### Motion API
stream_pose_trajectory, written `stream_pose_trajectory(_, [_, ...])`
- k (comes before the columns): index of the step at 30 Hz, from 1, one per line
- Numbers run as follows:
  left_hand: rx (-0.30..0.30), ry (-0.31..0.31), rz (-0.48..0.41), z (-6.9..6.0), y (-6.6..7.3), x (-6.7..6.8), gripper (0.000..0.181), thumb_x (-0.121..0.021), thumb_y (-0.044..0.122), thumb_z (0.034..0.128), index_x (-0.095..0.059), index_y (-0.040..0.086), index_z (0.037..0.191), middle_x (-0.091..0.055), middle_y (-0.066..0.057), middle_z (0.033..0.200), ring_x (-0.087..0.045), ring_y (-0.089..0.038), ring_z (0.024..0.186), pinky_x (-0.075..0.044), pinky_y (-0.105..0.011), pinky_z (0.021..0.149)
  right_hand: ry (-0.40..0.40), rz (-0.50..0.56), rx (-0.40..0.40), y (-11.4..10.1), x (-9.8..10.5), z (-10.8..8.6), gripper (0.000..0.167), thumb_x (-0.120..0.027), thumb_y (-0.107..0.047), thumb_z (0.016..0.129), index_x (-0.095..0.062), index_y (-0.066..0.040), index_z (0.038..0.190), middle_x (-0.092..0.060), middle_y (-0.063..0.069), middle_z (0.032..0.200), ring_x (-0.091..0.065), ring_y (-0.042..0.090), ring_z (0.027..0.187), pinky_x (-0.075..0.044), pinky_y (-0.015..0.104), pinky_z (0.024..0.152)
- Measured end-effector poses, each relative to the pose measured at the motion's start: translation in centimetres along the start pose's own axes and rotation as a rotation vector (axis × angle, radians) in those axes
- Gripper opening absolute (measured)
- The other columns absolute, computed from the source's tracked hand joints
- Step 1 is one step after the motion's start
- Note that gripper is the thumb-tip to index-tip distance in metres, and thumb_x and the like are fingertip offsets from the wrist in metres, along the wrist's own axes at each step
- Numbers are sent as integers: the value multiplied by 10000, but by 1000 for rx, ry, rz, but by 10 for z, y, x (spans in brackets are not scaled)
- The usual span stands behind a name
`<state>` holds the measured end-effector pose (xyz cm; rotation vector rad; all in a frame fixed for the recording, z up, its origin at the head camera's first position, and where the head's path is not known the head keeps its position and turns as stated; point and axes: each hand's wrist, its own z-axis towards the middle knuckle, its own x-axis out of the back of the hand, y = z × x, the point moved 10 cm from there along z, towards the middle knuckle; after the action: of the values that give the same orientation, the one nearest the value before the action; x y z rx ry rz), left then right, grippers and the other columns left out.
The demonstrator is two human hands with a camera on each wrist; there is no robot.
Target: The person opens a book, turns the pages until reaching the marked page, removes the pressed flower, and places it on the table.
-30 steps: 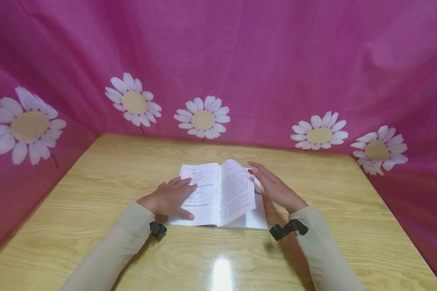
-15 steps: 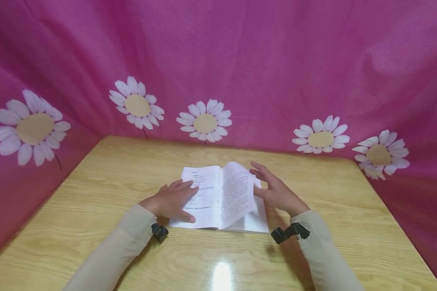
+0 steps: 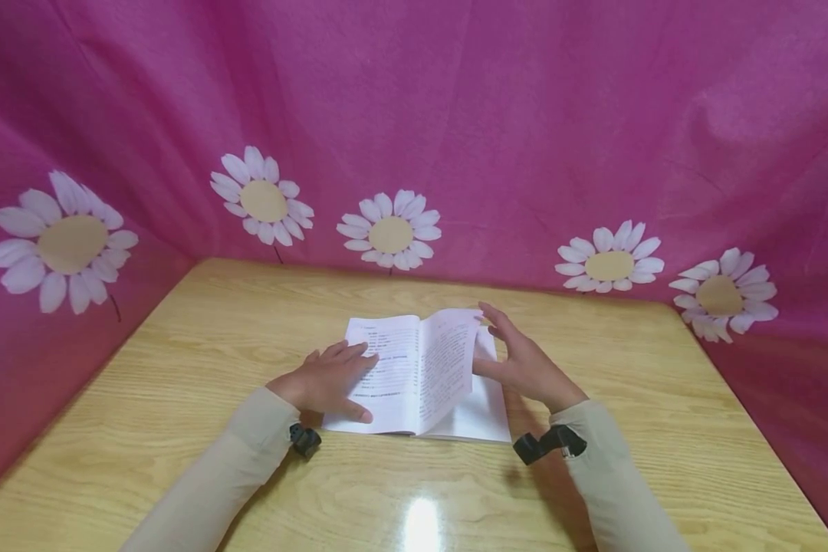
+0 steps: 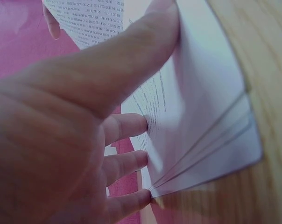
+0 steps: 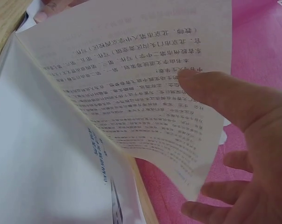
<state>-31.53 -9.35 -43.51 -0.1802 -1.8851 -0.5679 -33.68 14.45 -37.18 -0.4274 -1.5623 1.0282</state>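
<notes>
An open book [image 3: 389,410] with printed pages lies on the table. The left hand [image 3: 324,379] rests spread on its left page; the left wrist view shows the thumb and fingertips of that hand [image 4: 75,126] on the paper. A printed leaf [image 3: 445,368] stands raised over the book's right side, with a mostly white page [image 3: 486,410] beneath. Beside the leaf's free edge is the right hand [image 3: 527,368], thumb and fingers apart. In the right wrist view, the right hand [image 5: 257,154] has its thumb against the leaf [image 5: 169,93] and fingertips near its corner.
The wooden table [image 3: 359,498] extends around the book. A pink curtain [image 3: 497,138] with large white daisies stands behind the table and along both sides. Black devices are strapped at the left wrist [image 3: 306,441] and right wrist [image 3: 548,442].
The right thumb has moved left to the raised leaf, and the fingers have spread from the thumb. The leaf's upper corner has shifted toward the right fingertips. The left hand stays on its page.
</notes>
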Motion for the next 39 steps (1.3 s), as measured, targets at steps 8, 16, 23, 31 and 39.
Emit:
stream_pose_trajectory(8, [-9,8,-11,1,-1,-1,968,-717,561,780,-254,184,1542,-139,-79,1610,-47,-358,1467,-63,-663,1101,-33,-2,31,-3,-13,1,938,-746,-378,836,-170,-188,1551,-223,140,1579,-298,396,1396,-305,589,1065])
stream_pose_trajectory(16, [30,2,-33,0,-4,-3,963,-728,551,770,-258,218,1541,-45,-90,1621,6,-338,1470,-38,-630,1121,-129,-21,110,-5,-37,0,745,-699,-390,877,-344,-189,1501,-379,60,1517,-363,338,1375,-299,547,1087])
stream_pose_trajectory(23, [59,15,-66,-1,-7,-1,958,-750,542,751,-274,266,1535,5,-124,1616,19,-328,1468,-21,-590,1139,-173,-35,78,-6,-54,-1,737,-702,-479,847,-392,-246,1473,-440,-15,1474,-406,239,1355,-295,516,1097])
stream_pose_trajectory(31, [15,19,-54,-1,-4,0,957,-724,563,773,-254,241,1541,-79,-177,1597,-64,-370,1454,-61,-591,1134,-220,-41,52,-8,-71,-1,810,-720,-505,819,-362,-230,1491,-427,31,1486,-360,219,1381,-269,502,1113])
stream_pose_trajectory(39, [7,18,-37,-2,-4,2,951,-721,572,771,-271,235,1537,-110,-174,1593,-90,-369,1450,-89,-593,1132,-191,-111,61,-10,-78,-2,845,-711,-571,794,-341,-293,1501,-413,2,1494,-359,194,1371,-286,483,1107])
